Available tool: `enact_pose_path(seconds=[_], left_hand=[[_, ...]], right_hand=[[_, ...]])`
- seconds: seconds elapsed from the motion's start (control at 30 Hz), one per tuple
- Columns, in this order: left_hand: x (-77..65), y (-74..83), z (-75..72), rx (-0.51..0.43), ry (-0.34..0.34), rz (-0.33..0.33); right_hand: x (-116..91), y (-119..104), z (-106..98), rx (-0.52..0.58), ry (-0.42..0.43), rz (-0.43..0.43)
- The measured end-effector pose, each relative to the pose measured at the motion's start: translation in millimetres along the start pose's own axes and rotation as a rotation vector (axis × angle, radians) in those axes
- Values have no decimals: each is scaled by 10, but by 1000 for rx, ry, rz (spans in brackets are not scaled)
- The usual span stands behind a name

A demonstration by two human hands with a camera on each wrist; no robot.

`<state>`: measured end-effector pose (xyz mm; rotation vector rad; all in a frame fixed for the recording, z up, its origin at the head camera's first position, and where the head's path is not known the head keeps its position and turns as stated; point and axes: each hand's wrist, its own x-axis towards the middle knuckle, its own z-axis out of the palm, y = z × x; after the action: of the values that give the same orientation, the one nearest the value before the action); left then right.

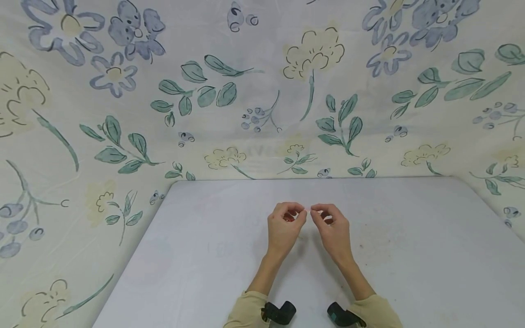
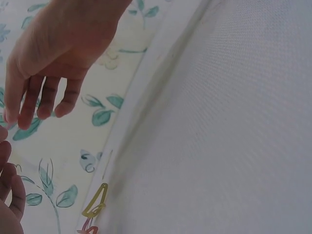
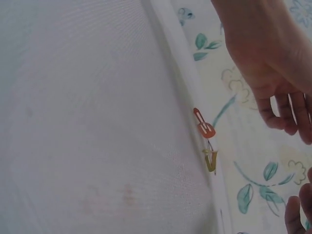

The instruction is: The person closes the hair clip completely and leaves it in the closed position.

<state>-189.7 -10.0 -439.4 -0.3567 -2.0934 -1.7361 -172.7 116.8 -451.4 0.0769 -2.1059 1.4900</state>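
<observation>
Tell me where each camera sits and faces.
Head: on the head, facing forward and down; shows the table, left hand, right hand and both sleeves.
Left wrist: on that wrist, facing table and floral cloth; right hand, left fingers.
Right wrist: on that wrist, facing the same; left hand, right fingers.
Both wrist views share the red clip and yellow clip.

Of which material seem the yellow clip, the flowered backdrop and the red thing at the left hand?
Yellow clip: perhaps painted metal; thin frame, even colour. Flowered backdrop: probably matt fabric, faintly creased. Red thing: mostly hidden, so unclear.
</observation>
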Motion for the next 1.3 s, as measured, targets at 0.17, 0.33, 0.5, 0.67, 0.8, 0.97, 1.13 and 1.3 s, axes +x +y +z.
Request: enact_pose_path(seconds=[0.17,0.33,0.5,0.67,0.8,0.97,1.13,1.3], left_hand=[[10,-83,11,12,-18,19],[11,-87,15,27,-28,34],[17,-103,12,57,-45,49],[30,-121,-1,109,-69,89],[34,-138,-11,154,-98,132],[49,-153,-23,215,-125,205],[113,-121,-34,315,-170,304],[226,-53,-52,440,-243,396]], right_hand=[[-11,-11,2,-21,0,-17],[-35,-6,2,-54,-9,-13],[-34,-8,-8,-69,-11,-29],[-17,2,-28,-115,-22,-93],[-2,21,-64,-181,-48,-136],[21,38,-126,-276,-99,-166],[86,37,-215,-339,-130,-231],[187,14,-307,-406,-177,-282]])
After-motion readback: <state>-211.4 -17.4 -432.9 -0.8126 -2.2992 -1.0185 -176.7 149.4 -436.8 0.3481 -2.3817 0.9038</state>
